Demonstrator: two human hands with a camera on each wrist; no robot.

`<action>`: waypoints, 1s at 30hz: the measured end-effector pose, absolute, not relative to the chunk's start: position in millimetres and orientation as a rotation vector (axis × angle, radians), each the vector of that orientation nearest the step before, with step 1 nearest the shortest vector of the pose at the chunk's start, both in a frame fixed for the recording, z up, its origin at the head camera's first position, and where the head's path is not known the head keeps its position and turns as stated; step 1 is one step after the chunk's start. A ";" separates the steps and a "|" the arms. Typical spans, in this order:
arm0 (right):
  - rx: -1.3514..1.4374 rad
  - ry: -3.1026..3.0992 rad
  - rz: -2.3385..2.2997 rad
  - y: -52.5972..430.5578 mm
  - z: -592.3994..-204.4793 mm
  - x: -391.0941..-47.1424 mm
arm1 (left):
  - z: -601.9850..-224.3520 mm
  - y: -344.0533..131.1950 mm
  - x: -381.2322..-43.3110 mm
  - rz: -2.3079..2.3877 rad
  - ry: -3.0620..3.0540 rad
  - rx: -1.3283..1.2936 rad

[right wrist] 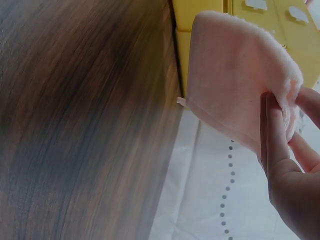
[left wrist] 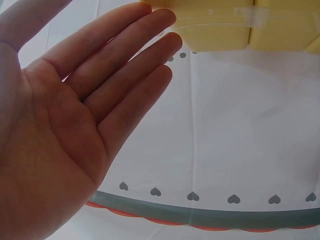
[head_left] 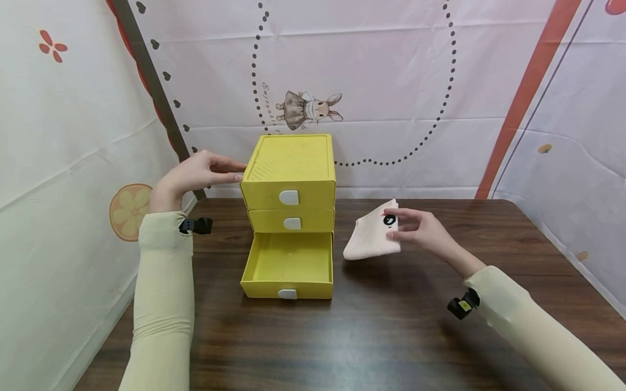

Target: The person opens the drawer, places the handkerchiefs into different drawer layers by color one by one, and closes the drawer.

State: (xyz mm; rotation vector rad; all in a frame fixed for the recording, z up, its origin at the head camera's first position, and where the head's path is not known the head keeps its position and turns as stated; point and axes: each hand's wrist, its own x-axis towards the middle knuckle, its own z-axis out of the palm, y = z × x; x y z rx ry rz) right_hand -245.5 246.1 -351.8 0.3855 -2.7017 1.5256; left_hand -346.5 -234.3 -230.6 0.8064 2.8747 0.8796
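Observation:
A yellow three-drawer box point(head_left: 295, 157) stands on the table, its bottom drawer point(head_left: 293, 260) pulled out with a bare inside. The two upper drawers are closed. My left hand point(head_left: 198, 172) touches the box's upper left side with its fingers fairly straight; in the left wrist view the palm point(left wrist: 55, 120) shows with the fingertips at the yellow wall. To the right of the box, my right hand point(head_left: 418, 231) pinches a folded pink towel point(head_left: 371, 233) by its edge. The towel point(right wrist: 235, 75) hangs above the table, and a dark round mark shows near the fingers.
The brown wooden table point(head_left: 381, 336) reaches back to a printed cloth backdrop point(head_left: 391, 70) with a rabbit picture. Cloth also walls off the left and right sides. Small white tabs point(head_left: 288, 197) mark the drawer fronts.

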 end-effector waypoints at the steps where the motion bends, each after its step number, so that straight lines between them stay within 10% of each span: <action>1: 0.396 -2.695 1.537 245.6 -351.2 -244.2 | -230.6 -234.5 -346.5 0.882 2.872 0.807; 30: 0.616 -2.580 1.782 228.7 -325.4 -210.0 | -229.0 -234.7 -345.2 0.899 2.856 0.791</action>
